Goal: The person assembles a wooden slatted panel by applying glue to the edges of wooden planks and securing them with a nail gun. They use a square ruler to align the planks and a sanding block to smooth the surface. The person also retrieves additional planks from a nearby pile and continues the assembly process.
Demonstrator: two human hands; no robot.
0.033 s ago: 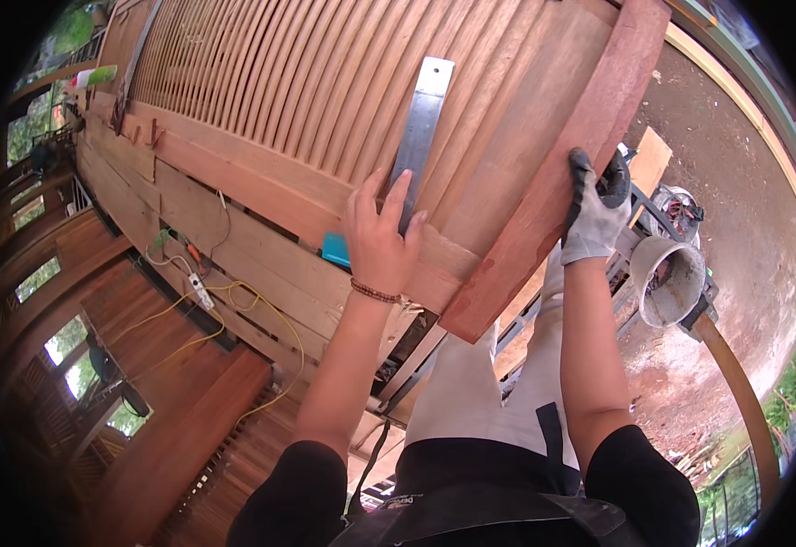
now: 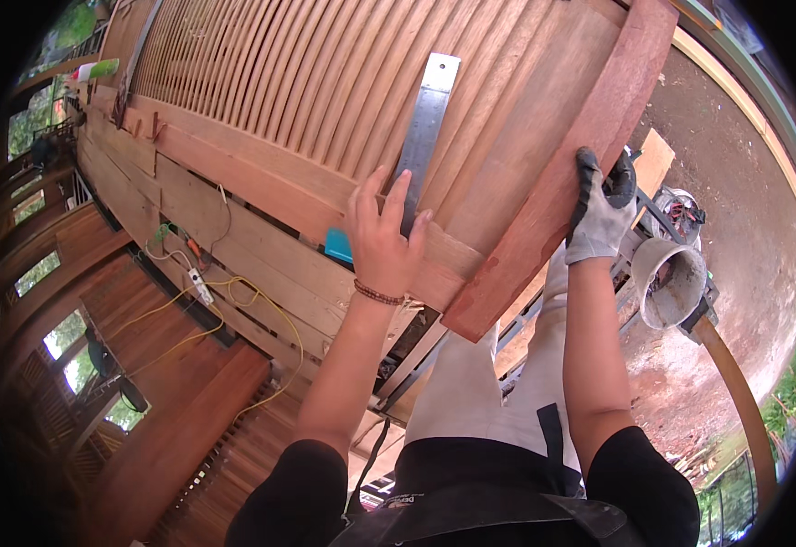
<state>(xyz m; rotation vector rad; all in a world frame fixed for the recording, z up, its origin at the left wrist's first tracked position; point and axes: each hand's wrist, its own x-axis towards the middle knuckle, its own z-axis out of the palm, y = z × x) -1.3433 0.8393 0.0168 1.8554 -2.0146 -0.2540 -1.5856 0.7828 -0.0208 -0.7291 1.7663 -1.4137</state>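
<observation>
A louvred wooden panel point(image 2: 298, 82) with slanted slats lies in front of me. My left hand point(image 2: 386, 228), bare with a beaded bracelet, is at its near rail, thumb and index finger on the lower end of a steel ruler point(image 2: 427, 123). The ruler's bottom end is hidden under the hand; its blade points away across the slats. A thick reddish wooden board point(image 2: 558, 182) runs along the panel's right side. My right hand point(image 2: 601, 205), in a grey and black glove, grips this board's outer edge, fingers curled over it.
A turquoise object point(image 2: 338, 246) sits beside my left wrist. Light planks point(image 2: 243, 237) line the bench at left, with a white power strip point(image 2: 200, 286) and yellow cord point(image 2: 275, 314). To the right stand a dirty white bucket point(image 2: 670, 283) and a curved wooden handle point(image 2: 735, 392).
</observation>
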